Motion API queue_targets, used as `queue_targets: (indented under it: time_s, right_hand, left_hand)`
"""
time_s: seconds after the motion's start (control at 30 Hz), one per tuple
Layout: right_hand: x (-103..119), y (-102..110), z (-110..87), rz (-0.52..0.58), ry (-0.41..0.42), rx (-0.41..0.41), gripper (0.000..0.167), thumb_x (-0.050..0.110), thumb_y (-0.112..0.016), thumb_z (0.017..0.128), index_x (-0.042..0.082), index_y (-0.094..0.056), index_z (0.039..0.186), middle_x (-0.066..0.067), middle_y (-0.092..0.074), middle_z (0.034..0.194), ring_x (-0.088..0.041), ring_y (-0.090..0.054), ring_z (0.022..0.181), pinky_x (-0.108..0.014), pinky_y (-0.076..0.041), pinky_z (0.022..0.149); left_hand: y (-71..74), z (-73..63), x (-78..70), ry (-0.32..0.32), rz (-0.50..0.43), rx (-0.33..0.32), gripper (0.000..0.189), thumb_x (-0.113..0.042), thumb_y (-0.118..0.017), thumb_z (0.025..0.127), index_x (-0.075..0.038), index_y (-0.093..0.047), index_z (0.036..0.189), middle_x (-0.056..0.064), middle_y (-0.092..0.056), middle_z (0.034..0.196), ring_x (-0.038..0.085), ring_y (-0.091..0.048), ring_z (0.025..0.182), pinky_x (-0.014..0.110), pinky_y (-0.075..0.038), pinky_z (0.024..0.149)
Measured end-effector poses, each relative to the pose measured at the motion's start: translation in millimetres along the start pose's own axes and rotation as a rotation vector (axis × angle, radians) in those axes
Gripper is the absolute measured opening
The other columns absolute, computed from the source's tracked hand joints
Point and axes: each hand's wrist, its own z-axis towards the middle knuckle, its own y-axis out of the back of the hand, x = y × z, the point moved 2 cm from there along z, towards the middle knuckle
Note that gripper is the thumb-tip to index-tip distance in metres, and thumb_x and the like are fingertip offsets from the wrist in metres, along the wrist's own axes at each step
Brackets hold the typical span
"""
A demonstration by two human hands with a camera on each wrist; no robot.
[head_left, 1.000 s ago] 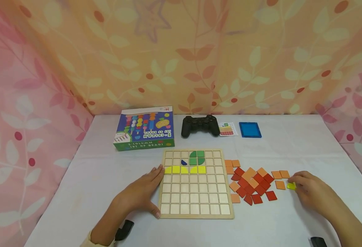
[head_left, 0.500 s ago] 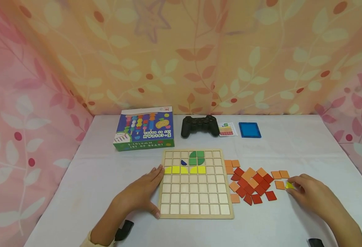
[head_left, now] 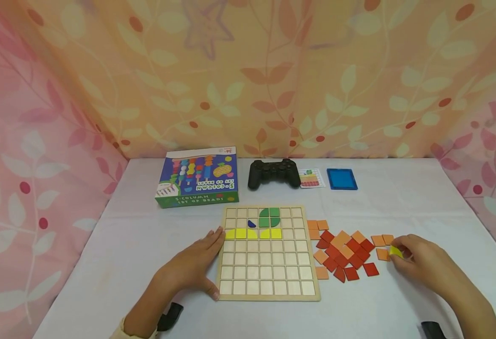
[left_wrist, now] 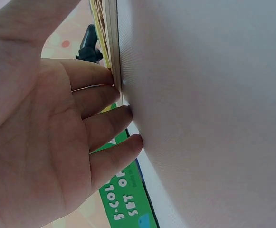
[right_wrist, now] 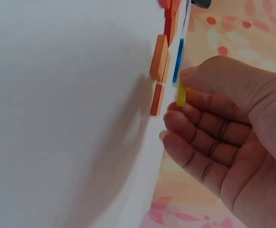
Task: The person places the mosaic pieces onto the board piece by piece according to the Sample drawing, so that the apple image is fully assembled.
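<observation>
My left hand (head_left: pixel 190 261) rests against the left edge of the wooden grid board (head_left: pixel 269 297), fingers extended and thumb near its lower corner. In the left wrist view the fingertips touch the board's side. Between thumb and fingers, my right hand (head_left: pixel 428 263) pinches a yellow tile (head_left: pixel 396 251); the right wrist view shows this tile edge-on, raised off the table. On the board lie a row of yellow tiles (head_left: pixel 241 233), several green tiles (head_left: pixel 269 217) and a small dark blue piece (head_left: pixel 252 224). Orange tiles (head_left: pixel 382 254) lie just left of the right hand.
A pile of red tiles (head_left: pixel 337 256) mixed with orange ones spreads right of the board. Along the back stand a bead-set box (head_left: pixel 197 176), a black game controller (head_left: pixel 274 174), a pattern card (head_left: pixel 312 178) and a blue square tray (head_left: pixel 342 179).
The right hand has taken the yellow tile between thumb and fingers, lifted it from the table and shifted slightly left. The left hand stays in place at the board.
</observation>
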Motion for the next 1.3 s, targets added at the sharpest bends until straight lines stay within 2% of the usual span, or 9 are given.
queue_targets:
  time_s: [0.1,0.2,0.4,0.7,0.93,1.13,1.3]
  right_hand:
    - [12.2,-1.0,4.9,0.019,0.045,0.008,0.029,0.009,-0.084,0.076,0.0,-0.071,0.1,0.005,-0.057,0.081,-0.016,-0.052,0.076,-0.026,-0.052,0.062]
    - [29.6,-2.5,13.9,0.047,0.079,0.033,0.028,0.009,-0.083,0.077,0.002,-0.071,0.102,0.006,-0.055,0.08,-0.015,-0.051,0.075,-0.023,-0.05,0.06]
    - [67.4,-12.1,40.5,0.074,0.137,0.097,0.028,0.013,-0.083,0.08,0.004,-0.071,0.104,0.006,-0.058,0.081,-0.012,-0.051,0.072,-0.023,-0.053,0.062]
    - [122.2,-25.7,73.1,0.065,0.292,0.137,0.024,0.014,-0.081,0.082,0.007,-0.073,0.103,0.005,-0.061,0.086,-0.012,-0.055,0.076,-0.026,-0.056,0.069]
    - [162.5,-39.7,92.4,0.014,0.402,0.154,0.017,0.013,-0.078,0.083,0.007,-0.073,0.098,0.004,-0.059,0.083,-0.011,-0.051,0.072,-0.026,-0.051,0.066]
    - [180.5,-52.4,106.9,-0.03,0.409,0.188,0.012,0.012,-0.077,0.084,0.009,-0.074,0.095,0.003,-0.061,0.083,-0.014,-0.053,0.073,-0.029,-0.052,0.069]
    - [185.3,-55.3,114.6,0.015,0.357,0.217,0.008,0.011,-0.078,0.085,0.011,-0.074,0.091,0.004,-0.06,0.08,-0.015,-0.053,0.073,-0.03,-0.05,0.069]
  left_hand:
    - [-0.6,0.1,0.3,-0.001,-0.003,0.002,0.142,-0.055,-0.095,0.047,-0.007,-0.022,0.16,0.007,-0.014,0.167,0.028,-0.014,0.152,0.049,-0.024,0.118]
    - [-0.2,0.0,-0.1,-0.001,0.0,-0.001,0.142,-0.055,-0.095,0.047,-0.008,-0.023,0.16,0.006,-0.014,0.167,0.028,-0.014,0.152,0.049,-0.025,0.118]
    - [-0.3,0.3,-0.8,0.0,0.0,-0.004,0.142,-0.055,-0.095,0.047,-0.007,-0.023,0.16,0.006,-0.015,0.166,0.028,-0.015,0.152,0.049,-0.024,0.118]
    - [0.5,-0.7,-1.6,-0.009,0.002,-0.012,0.142,-0.053,-0.095,0.048,-0.006,-0.023,0.16,0.008,-0.016,0.166,0.028,-0.015,0.151,0.049,-0.024,0.118]
    - [1.0,-1.8,-2.1,-0.007,-0.009,-0.012,0.141,-0.052,-0.096,0.048,-0.006,-0.023,0.159,0.008,-0.016,0.166,0.028,-0.015,0.151,0.049,-0.024,0.118]
    - [1.0,-1.8,-1.7,-0.011,-0.008,-0.019,0.141,-0.052,-0.096,0.047,-0.006,-0.023,0.159,0.008,-0.016,0.166,0.029,-0.016,0.151,0.049,-0.025,0.118]
    - [0.7,-1.1,-0.9,-0.011,-0.002,-0.019,0.142,-0.053,-0.096,0.047,-0.006,-0.023,0.159,0.008,-0.016,0.166,0.028,-0.015,0.151,0.049,-0.025,0.118]
